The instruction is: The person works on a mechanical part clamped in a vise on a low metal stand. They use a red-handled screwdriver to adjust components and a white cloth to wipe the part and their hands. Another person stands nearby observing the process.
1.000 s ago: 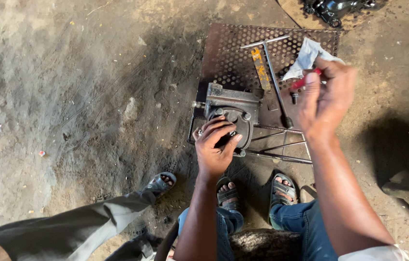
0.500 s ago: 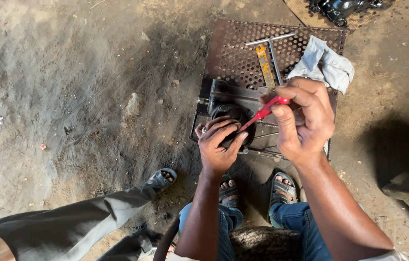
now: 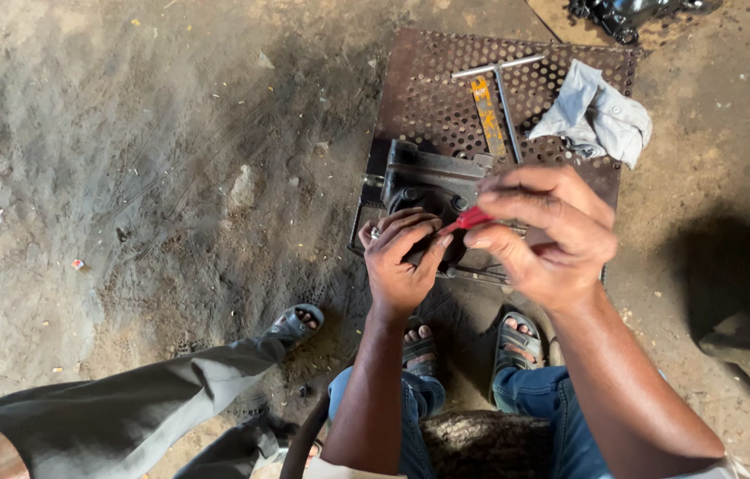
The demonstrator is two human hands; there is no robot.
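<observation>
Left hand point(image 3: 403, 262) gripping dark metal part point(image 3: 432, 182) on perforated plate point(image 3: 428, 84). Right hand point(image 3: 543, 235) pinching red-handled tool point(image 3: 468, 220). Grey rag point(image 3: 596, 120), T-handle wrench point(image 3: 503, 89) lying on plate.

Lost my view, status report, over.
Left hand on dark metal part. Right hand gripping red-handled tool, tip at part. Grey rag beside, clear.

I count two hands of mine, left point(image 3: 403, 266) and right point(image 3: 545, 238). One red-handled tool point(image 3: 468, 219), one dark metal part point(image 3: 432, 191), one perforated plate point(image 3: 446, 89). One T-handle wrench point(image 3: 503, 89), one grey rag point(image 3: 595, 120), one yellow strip point(image 3: 486, 105). Three sandals point(image 3: 293, 325) showing.
</observation>
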